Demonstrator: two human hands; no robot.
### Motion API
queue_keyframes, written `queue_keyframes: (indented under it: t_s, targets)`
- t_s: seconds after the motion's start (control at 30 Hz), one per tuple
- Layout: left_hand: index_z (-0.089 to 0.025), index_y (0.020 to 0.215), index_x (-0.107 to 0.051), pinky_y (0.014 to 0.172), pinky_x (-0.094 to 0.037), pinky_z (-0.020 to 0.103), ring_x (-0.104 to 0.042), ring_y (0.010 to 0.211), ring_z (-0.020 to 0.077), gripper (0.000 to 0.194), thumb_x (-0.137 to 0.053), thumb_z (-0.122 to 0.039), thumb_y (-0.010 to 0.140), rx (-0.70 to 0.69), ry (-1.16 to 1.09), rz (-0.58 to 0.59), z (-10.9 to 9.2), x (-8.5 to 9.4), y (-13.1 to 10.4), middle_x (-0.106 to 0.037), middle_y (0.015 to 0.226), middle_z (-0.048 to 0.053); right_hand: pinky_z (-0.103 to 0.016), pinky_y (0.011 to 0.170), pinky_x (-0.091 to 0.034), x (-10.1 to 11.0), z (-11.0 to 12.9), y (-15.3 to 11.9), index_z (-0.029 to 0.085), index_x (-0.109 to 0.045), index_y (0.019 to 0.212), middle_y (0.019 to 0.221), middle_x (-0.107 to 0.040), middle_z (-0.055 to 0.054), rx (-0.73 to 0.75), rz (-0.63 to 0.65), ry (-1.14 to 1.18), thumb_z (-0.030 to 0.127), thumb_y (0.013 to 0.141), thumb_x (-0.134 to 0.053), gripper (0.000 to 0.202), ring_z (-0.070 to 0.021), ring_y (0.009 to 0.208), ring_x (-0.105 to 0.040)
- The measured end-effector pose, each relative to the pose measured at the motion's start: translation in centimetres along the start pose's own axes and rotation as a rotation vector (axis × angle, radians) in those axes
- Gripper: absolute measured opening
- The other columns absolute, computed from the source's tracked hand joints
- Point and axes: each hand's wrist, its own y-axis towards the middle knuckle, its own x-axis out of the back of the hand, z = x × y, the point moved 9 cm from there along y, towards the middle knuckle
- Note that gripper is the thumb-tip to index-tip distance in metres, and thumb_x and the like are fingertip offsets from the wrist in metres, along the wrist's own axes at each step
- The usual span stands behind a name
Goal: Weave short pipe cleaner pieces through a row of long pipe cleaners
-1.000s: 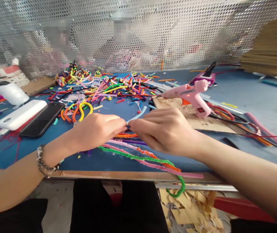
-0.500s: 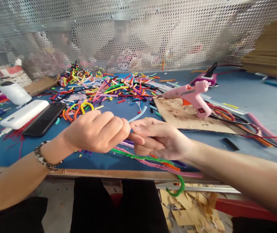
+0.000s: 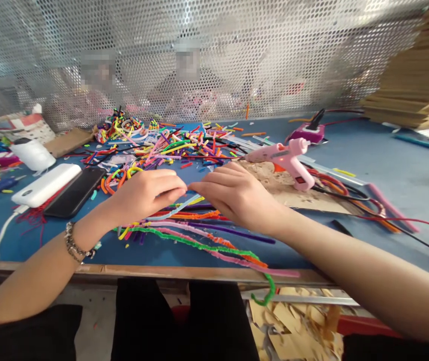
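Observation:
My left hand [image 3: 148, 193] and my right hand [image 3: 239, 193] meet fingertip to fingertip above the blue table [image 3: 97, 245]. Both are closed in a pinch, and whatever lies between the fingertips is too small or hidden to name. A light blue strip [image 3: 178, 208] runs just below the fingers. Under the hands lie fuzzy stems: a green stem [image 3: 199, 245] whose curled end hangs over the table edge, a purple stem [image 3: 244, 234], and pink and orange ones.
Behind the hands is a heap of coloured stem pieces [image 3: 169, 143]. A pink glue gun [image 3: 287, 158] rests over cardboard [image 3: 312, 199] at right. At left are a white power bank [image 3: 46, 185] and a black phone [image 3: 75, 191]. A perforated metal screen [image 3: 237, 55] stands behind.
Both hands have turned knuckles-up, with fingertips pointing at each other. The left fist has loosened into a pinch, uncovering more stems below. The view has shifted slightly.

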Motion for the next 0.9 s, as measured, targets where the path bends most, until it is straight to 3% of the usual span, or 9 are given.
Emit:
queue_keyframes:
  t_s: [0.1, 0.33, 0.43, 0.63, 0.7, 0.8, 0.9]
  targets:
    - [-0.016, 0.076, -0.061, 0.059, -0.04, 0.019, -0.054, 0.06, 0.0082, 0.029, -0.042, -0.025, 0.096, 0.075, -0.066, 0.043, 0.2, 0.7, -0.1, -0.061, 0.068, -0.001, -0.028, 0.067, -0.039, 0.2, 0.5, 0.0, 0.012, -0.063, 0.104, 0.083, -0.065, -0.008, 0.077, -0.006, -0.166, 0.016, 0.097, -0.036, 0.028, -0.0156, 0.071, -0.054]
    - [-0.017, 0.072, -0.059, 0.054, -0.035, 0.022, -0.051, 0.056, 0.01, 0.029, -0.044, -0.027, 0.096, 0.079, 0.16, 0.196, -0.7, 2.9, -1.0, -0.057, 0.064, -0.003, -0.025, 0.067, -0.041, 0.6, 0.2, 0.4, 0.013, -0.054, 0.115, 0.071, -0.061, -0.002, 0.083, -0.021, -0.125, 0.011, 0.095, -0.037, 0.026, -0.0138, 0.066, -0.052]
    - [-0.018, 0.071, -0.059, 0.054, -0.034, 0.023, -0.054, 0.055, 0.0103, 0.027, -0.048, -0.027, 0.094, 0.142, 0.158, 0.296, -0.8, 2.3, -2.2, -0.058, 0.063, -0.004, -0.027, 0.069, -0.042, -0.1, 1.2, 0.6, 0.015, -0.057, 0.104, 0.073, -0.063, -0.003, 0.173, 0.029, -0.159, 0.012, 0.097, -0.032, 0.026, -0.0136, 0.067, -0.053]
    - [-0.019, 0.072, -0.062, 0.06, -0.041, 0.027, -0.061, 0.063, 0.0155, 0.018, -0.059, -0.028, 0.088, 0.221, 0.022, 0.462, -2.8, 0.1, -7.0, -0.065, 0.067, -0.003, -0.031, 0.081, -0.043, -2.9, 3.4, 2.2, 0.018, -0.064, 0.088, 0.105, -0.066, -0.007, 0.301, 0.201, -0.102, 0.019, 0.097, -0.038, 0.028, -0.0172, 0.09, -0.055]
    - [-0.019, 0.082, -0.064, 0.063, -0.044, 0.029, -0.063, 0.068, 0.0177, 0.015, -0.057, -0.03, 0.089, 0.331, 0.032, 0.396, -2.6, 0.3, -8.5, -0.068, 0.076, -0.001, -0.03, 0.076, -0.044, -4.2, 3.9, 2.9, 0.018, -0.065, 0.087, 0.104, -0.066, -0.007, 0.331, 0.237, -0.064, 0.02, 0.097, -0.038, 0.028, -0.0171, 0.088, -0.054]
    - [-0.016, 0.104, -0.061, 0.076, -0.049, 0.034, -0.064, 0.089, 0.0213, 0.022, -0.047, -0.03, 0.094, 0.483, 0.067, 0.168, -1.7, 1.2, -10.1, -0.068, 0.099, 0.007, -0.028, 0.073, -0.046, -6.2, 4.1, 3.7, 0.017, -0.066, 0.089, 0.101, -0.064, -0.008, 0.347, 0.261, 0.0, 0.023, 0.097, -0.038, 0.03, -0.0163, 0.083, -0.054]
    - [-0.013, 0.121, -0.053, 0.087, -0.049, 0.039, -0.059, 0.106, 0.0247, 0.033, -0.049, -0.031, 0.093, 0.559, 0.051, 0.144, -0.7, -0.1, -11.2, -0.062, 0.118, 0.012, -0.028, 0.072, -0.048, -8.1, 3.9, 4.0, 0.014, -0.065, 0.091, 0.1, -0.064, -0.009, 0.346, 0.301, 0.063, 0.024, 0.096, -0.04, 0.028, -0.0163, 0.081, -0.058]
